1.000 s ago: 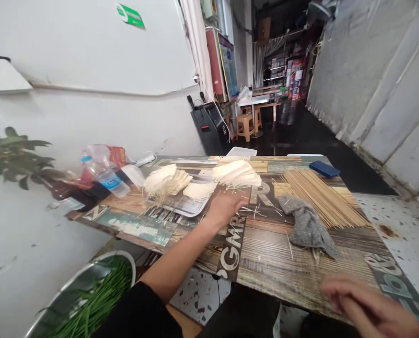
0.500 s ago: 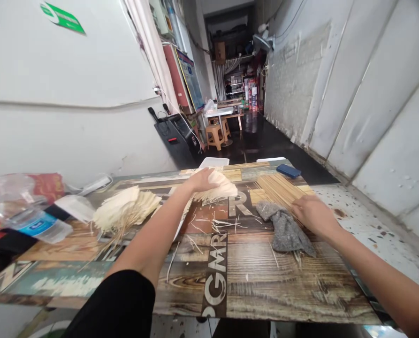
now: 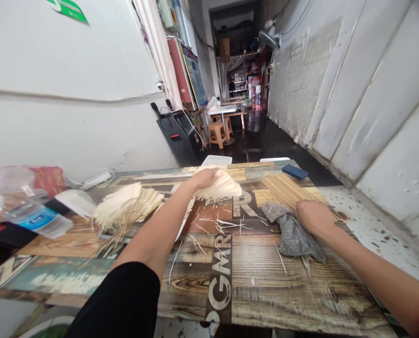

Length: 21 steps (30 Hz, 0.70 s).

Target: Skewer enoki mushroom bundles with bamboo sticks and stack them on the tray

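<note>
My left hand (image 3: 205, 178) reaches across the table and rests on a fanned stack of pale thin sheets (image 3: 223, 188), fingers closed over its near edge. My right hand (image 3: 313, 217) lies on the near end of a spread of bamboo skewers (image 3: 289, 191), beside a crumpled grey cloth (image 3: 292, 232); its fingers curl down and I cannot see what they hold. A second fan of pale sheets (image 3: 126, 209) lies to the left. Loose skewer splinters are scattered between my arms.
A patterned wooden table (image 3: 265, 291) fills the view. A water bottle (image 3: 36, 219) and plastic bags lie at the left edge, and a blue phone (image 3: 294, 172) at the far right corner. A white wall runs along the left; stools and a table stand down the corridor.
My view swung right and steadied. My left hand went forward from the table middle onto the far sheet stack. My right hand rose from the near edge to the skewers by the cloth.
</note>
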Available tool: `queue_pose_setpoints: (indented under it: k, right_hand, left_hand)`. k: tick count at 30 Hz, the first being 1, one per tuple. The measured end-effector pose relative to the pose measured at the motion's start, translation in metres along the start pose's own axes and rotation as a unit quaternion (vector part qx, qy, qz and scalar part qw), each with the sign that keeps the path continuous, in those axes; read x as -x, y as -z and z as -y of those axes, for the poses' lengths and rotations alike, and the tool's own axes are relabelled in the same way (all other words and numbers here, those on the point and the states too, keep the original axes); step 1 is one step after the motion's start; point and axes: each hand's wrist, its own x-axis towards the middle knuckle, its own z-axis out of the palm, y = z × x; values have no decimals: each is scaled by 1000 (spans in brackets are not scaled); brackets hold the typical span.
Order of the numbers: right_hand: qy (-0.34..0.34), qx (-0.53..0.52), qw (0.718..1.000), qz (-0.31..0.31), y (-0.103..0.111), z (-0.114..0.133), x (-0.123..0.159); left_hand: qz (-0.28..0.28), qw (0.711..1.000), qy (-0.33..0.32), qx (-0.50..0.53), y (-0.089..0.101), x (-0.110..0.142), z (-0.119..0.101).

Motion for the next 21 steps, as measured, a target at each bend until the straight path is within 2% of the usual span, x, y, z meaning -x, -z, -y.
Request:
queue_pose_setpoints:
  k: [3, 8, 13, 14, 16, 17, 19, 21]
  right_hand:
    - [11, -14, 1000, -9, 1, -1, -2]
    - [49, -50, 997, -45, 6, -11, 0]
    - [43, -96, 992, -72, 17, -23, 9]
    - [34, -115, 990, -71, 18, -25, 15]
    - [24, -223, 973, -46, 17, -25, 33]
    - [20, -334, 942, -12, 14, -23, 45]
    - [38, -564, 822, 69, 4, -18, 71]
    - [0, -663, 742, 99, -9, -10, 96]
  left_hand:
    - [-11, 1000, -1, 2, 1, 1, -5]
    - [-24, 999, 36, -9, -3, 4, -14]
    - [-36, 997, 73, -11, -6, -6, -11]
    - [-38, 996, 79, -10, -6, -9, -9]
    - [-38, 995, 88, -3, -7, -16, -7]
    - [-38, 995, 92, 1, -7, -19, -6]
    - [-39, 994, 103, 11, -8, -23, -5]
    - [-50, 992, 117, 22, -8, -25, -5]
